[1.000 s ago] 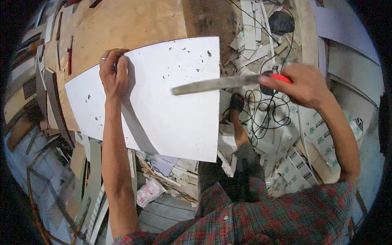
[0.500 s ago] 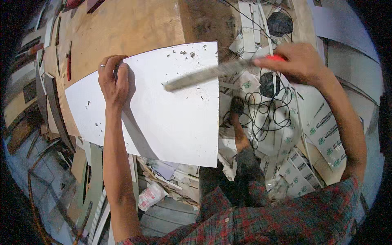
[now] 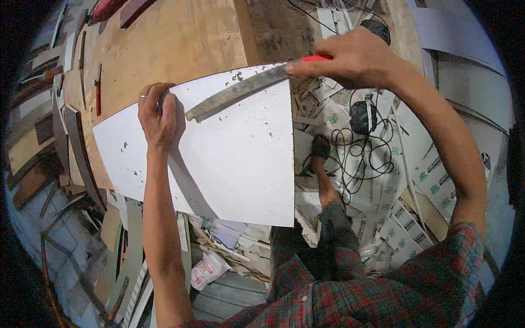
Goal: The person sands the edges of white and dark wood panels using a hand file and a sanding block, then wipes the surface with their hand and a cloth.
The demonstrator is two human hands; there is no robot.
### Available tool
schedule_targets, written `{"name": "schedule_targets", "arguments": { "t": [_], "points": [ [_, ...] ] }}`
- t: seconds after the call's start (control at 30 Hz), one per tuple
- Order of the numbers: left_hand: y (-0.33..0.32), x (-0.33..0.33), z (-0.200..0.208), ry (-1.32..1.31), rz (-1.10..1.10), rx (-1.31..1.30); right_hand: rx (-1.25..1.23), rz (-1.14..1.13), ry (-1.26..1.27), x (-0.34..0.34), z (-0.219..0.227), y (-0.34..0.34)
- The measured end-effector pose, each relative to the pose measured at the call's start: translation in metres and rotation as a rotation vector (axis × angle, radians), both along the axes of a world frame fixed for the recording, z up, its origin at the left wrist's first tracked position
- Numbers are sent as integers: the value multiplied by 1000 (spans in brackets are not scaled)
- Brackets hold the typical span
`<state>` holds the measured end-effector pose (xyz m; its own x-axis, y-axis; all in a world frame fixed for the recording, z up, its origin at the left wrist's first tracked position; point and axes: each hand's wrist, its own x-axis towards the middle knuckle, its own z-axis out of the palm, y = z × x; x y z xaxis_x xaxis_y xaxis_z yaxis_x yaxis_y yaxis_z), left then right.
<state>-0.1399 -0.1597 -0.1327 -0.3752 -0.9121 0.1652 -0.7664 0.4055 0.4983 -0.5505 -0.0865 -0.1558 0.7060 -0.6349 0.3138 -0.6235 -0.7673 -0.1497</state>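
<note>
A white panel with a curved far edge and a straight right edge lies in front of me, dark crumbs scattered over it. My left hand, a ring on one finger, is closed over the far edge toward the panel's left part. In my right hand, beyond the panel's far right corner, is the red handle of a long, flat grey file. Its blade slants across the far right part of the panel, the tip close to my left hand. Whether the blade touches the panel's edge, I cannot tell.
Under the panel is a brown wooden worktop. Tangled black cable and printed white sheets litter the floor at right, near my foot. Offcuts lean at left; a red-handled tool lies nearby. A white bag sits below.
My right hand has moved left and farther away, carrying the file across the panel toward my left hand. My left hand keeps its hold on the edge.
</note>
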Motion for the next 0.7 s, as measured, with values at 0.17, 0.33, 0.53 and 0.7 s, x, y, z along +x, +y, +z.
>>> {"name": "schedule_targets", "arguments": {
  "t": [0.17,0.33,0.53,0.7],
  "points": [
    [7,-1,-1,33,7,-18,129,-91,106,-22,10,51],
    [3,-7,7,-42,-9,-24,213,-213,60,8,3,70],
    [3,4,-5,6,-9,-73,499,-302,124,29,25,152],
    [4,4,-1,-75,-34,-109,444,-514,-162,8,28,168]
  ]
}}
